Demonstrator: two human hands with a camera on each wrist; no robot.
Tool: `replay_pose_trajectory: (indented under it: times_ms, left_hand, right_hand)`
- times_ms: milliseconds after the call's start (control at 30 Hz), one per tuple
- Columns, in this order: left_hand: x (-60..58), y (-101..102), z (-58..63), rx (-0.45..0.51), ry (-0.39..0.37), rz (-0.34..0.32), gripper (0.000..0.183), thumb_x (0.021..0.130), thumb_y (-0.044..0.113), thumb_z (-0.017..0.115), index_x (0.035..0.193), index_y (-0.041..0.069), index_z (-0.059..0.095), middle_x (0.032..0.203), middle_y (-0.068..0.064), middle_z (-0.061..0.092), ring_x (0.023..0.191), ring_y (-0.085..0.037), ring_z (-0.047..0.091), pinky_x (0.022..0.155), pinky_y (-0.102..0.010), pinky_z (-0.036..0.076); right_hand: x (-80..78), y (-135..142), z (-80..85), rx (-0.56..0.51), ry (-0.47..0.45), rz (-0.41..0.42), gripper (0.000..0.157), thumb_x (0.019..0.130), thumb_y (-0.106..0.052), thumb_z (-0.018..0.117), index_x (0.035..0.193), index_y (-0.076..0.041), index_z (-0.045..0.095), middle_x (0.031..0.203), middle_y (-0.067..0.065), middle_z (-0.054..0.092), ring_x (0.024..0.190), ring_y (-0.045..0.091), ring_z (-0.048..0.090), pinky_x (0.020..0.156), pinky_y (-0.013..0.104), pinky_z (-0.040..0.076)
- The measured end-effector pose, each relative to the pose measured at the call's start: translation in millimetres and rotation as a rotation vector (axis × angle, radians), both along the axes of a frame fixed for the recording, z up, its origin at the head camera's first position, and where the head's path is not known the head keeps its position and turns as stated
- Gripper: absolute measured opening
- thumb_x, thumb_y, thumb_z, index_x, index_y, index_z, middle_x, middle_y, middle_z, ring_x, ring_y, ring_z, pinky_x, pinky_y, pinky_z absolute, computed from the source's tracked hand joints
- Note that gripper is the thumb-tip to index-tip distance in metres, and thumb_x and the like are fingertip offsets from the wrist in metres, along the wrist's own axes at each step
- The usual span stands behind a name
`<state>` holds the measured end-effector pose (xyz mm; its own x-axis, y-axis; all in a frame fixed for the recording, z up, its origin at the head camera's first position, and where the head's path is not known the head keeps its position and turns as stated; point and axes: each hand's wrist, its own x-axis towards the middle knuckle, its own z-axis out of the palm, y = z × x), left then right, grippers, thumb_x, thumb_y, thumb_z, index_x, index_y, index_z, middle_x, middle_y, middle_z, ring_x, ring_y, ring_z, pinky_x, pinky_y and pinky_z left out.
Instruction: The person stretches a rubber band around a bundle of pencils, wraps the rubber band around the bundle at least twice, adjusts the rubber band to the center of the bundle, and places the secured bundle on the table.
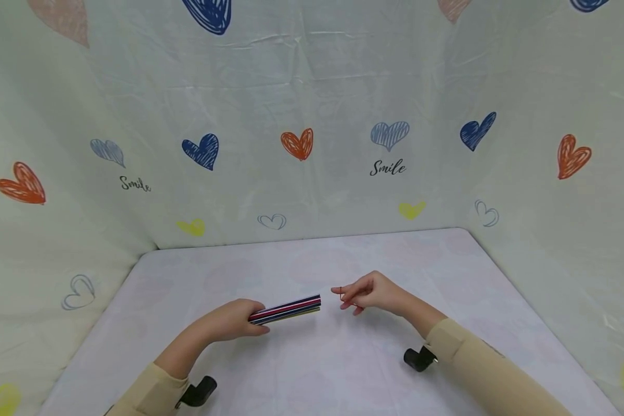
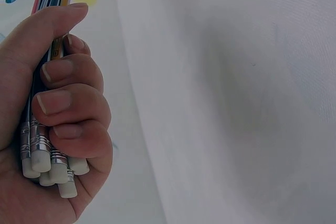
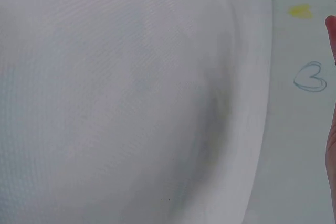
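My left hand (image 1: 234,319) grips a bundle of pencils (image 1: 291,308) above the table. In the left wrist view, the fingers of the left hand (image 2: 71,85) curl round the pencils, and their white eraser ends (image 2: 56,173) stick out below the little finger. Dark blue, red and yellow barrels show in the bundle. To the right of the pencils' far ends, apart from them, my right hand (image 1: 371,293) holds a thin red rubber band (image 1: 341,296) at its fingers. Only an edge of the right hand (image 3: 331,150) shows in the right wrist view; the band is hidden there.
Under both hands lies a white-covered table (image 1: 301,266). A pale curtain (image 1: 338,98) printed with hearts and "Smile" surrounds its back and sides. A black wrist camera (image 1: 197,392) is on the left wrist, another black camera (image 1: 419,359) on the right.
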<state>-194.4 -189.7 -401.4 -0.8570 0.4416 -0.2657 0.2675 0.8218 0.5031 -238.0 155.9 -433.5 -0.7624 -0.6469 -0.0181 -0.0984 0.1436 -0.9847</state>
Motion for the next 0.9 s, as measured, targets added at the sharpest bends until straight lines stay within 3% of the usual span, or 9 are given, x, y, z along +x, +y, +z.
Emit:
replay_pose_trajectory:
  times_ms: [233, 433, 533, 667, 900]
  left_hand:
    - [0.0, 7, 2.0, 0.016, 0.008, -0.021, 0.015, 0.084, 0.02, 0.077, 0.087, 0.011, 0.065, 0.071, 0.004, 0.057, 0.067, -0.015, 0.051, 0.064, -0.034, 0.043]
    - [-1.0, 10, 4.2, 0.041, 0.029, -0.062, 0.015, 0.085, 0.021, 0.076, 0.085, 0.012, 0.064, 0.07, 0.005, 0.056, 0.066, -0.014, 0.05, 0.062, -0.033, 0.042]
    - [-1.9, 12, 5.4, 0.052, 0.03, -0.073, 0.015, 0.085, 0.021, 0.075, 0.085, 0.012, 0.064, 0.07, 0.005, 0.056, 0.066, -0.014, 0.05, 0.061, -0.033, 0.042]
    - [-2.9, 15, 7.2, 0.06, 0.026, -0.072, 0.015, 0.085, 0.022, 0.075, 0.086, 0.013, 0.064, 0.071, 0.005, 0.056, 0.066, -0.014, 0.05, 0.062, -0.033, 0.042]
    - [-2.3, 27, 10.4, 0.055, 0.022, -0.066, 0.015, 0.085, 0.023, 0.076, 0.088, 0.012, 0.065, 0.072, 0.005, 0.057, 0.067, -0.015, 0.052, 0.064, -0.034, 0.044]
  right_hand:
    - [2.0, 2, 3.5, 0.014, 0.058, -0.01, 0.021, 0.091, 0.005, 0.061, 0.104, -0.004, 0.075, 0.134, 0.006, 0.058, 0.113, 0.029, 0.062, 0.071, 0.039, 0.056]
    - [5.5, -1, 4.9, -0.051, 0.032, -0.01, 0.012, 0.085, 0.006, 0.069, 0.097, 0.005, 0.069, 0.139, 0.007, 0.053, 0.105, 0.045, 0.062, 0.07, 0.043, 0.056]
    - [8.0, -3, 6.6, -0.085, 0.061, 0.003, 0.016, 0.081, 0.004, 0.074, 0.096, 0.007, 0.067, 0.143, 0.009, 0.05, 0.109, 0.039, 0.062, 0.072, 0.042, 0.056]
    - [10.2, -6, 9.1, -0.126, 0.15, 0.006, 0.023, 0.08, 0.001, 0.077, 0.102, 0.0, 0.07, 0.147, 0.012, 0.045, 0.119, 0.027, 0.058, 0.077, 0.037, 0.055]
    - [15.5, -16, 13.0, -0.283, 0.126, 0.068, 0.037, 0.079, 0.008, 0.075, 0.113, 0.009, 0.06, 0.15, 0.022, 0.034, 0.129, 0.037, 0.047, 0.082, 0.044, 0.053]
